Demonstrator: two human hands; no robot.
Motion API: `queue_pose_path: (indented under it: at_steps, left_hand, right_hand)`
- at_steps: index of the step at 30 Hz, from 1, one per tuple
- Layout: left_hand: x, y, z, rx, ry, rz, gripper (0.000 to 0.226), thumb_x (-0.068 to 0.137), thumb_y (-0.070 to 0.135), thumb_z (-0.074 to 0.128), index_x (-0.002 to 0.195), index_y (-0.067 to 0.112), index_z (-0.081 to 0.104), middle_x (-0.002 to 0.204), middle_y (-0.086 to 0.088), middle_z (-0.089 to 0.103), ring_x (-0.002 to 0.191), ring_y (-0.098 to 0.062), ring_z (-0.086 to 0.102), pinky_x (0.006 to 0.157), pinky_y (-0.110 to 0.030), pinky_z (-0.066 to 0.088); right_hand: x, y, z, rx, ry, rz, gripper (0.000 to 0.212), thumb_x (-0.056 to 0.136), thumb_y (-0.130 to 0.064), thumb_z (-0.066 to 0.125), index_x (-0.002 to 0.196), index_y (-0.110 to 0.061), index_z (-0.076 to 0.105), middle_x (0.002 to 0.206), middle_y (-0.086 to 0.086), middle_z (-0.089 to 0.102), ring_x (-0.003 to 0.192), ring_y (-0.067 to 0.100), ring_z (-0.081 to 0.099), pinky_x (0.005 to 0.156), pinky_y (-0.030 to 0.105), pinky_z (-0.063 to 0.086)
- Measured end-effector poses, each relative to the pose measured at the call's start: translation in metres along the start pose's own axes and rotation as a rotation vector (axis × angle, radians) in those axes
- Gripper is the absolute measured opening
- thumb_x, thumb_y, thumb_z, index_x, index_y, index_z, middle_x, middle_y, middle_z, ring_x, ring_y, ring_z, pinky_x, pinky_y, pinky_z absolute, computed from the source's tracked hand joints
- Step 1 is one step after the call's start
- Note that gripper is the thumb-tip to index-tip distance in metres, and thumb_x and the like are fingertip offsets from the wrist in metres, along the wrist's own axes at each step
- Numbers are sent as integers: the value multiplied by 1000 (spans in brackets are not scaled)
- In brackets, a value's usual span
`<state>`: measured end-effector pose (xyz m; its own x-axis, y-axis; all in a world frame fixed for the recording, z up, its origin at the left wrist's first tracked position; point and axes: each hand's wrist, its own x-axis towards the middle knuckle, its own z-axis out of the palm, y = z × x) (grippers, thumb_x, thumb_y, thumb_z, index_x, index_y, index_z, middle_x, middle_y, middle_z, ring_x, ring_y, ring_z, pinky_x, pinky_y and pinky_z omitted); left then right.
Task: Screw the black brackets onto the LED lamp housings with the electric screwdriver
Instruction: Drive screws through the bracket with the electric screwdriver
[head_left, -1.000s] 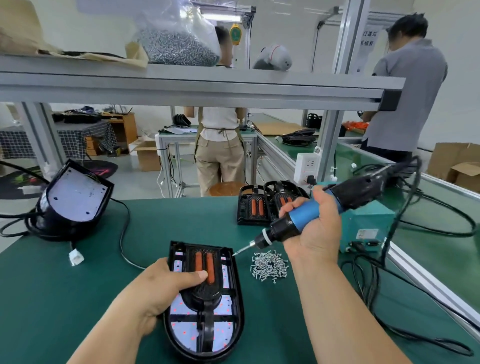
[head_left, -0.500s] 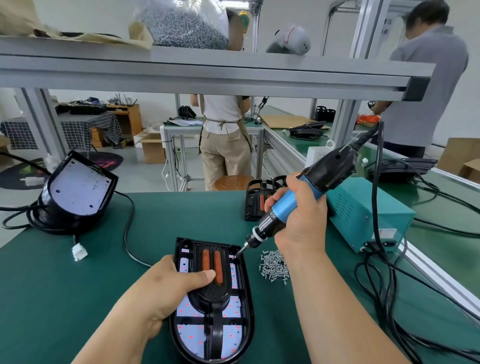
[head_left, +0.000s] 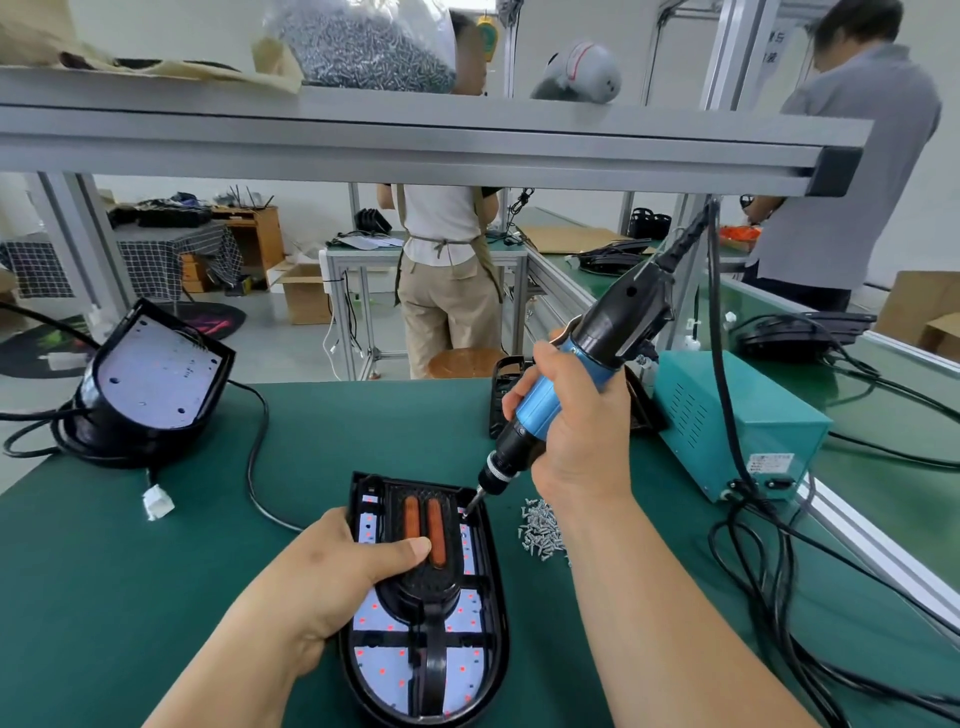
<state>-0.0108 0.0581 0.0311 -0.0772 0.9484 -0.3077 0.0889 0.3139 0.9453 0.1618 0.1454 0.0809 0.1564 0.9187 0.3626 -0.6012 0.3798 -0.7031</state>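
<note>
Two grips: left hand (head_left: 332, 577) on black bracket (head_left: 425, 586), right hand (head_left: 576, 439) round tilted screwdriver (head_left: 621, 322).

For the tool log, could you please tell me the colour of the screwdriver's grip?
The grip is blue, per the head view.

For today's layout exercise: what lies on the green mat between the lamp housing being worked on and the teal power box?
The head view shows a small pile of loose screws between the lamp housing and teal power box.
</note>
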Motion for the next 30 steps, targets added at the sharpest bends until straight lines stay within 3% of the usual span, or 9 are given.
queue_pose_path:
  at_steps: [5,9,17,22,26,30]
  left_hand:
    - [0,0,1,6,17,0,31,83,9,76,111,2,67,96,-15,77,91,-34,74,97,-52,52]
    - [-2,2,2,16,7,9,26,84,8,75,108,2,68,95,-15,77,90,-33,74,97,-52,52]
    - [-5,7,4,17,-1,32,13,86,4,71,99,1,73,94,-17,77,89,-35,74,96,-51,53]
    - [-9,10,6,4,15,37,13,85,4,72,98,0,73,94,-17,77,91,-35,74,98,-52,52]
    - [-10,11,8,-1,25,28,13,86,3,72,98,-1,73,93,-17,77,91,-35,74,98,-52,52]
    - [-7,10,8,-3,-22,41,9,78,1,77,88,1,78,92,-20,76,87,-36,74,96,-50,52]
  right_hand:
    - [-4,-2,3,-10,-34,-5,22,73,-14,69,88,-13,54,65,3,51,52,17,48,50,29,48]
    - [-8,-1,7,-104,-77,-18,33,70,-20,72,92,-7,50,67,12,47,56,24,46,51,27,48]
    - [-7,0,4,-62,-63,-15,25,74,-18,70,91,-12,53,67,8,49,53,20,47,51,29,47]
    - [-7,1,2,-74,-77,-26,35,66,-28,75,88,-13,53,65,9,49,50,21,48,52,29,47]
    - [-4,-1,-2,-85,-63,1,27,76,-21,70,92,-11,49,59,5,51,48,20,49,52,30,47]
    - [-3,-4,-2,-49,-20,-10,31,74,-17,69,95,-8,49,62,8,50,47,19,47,49,28,46]
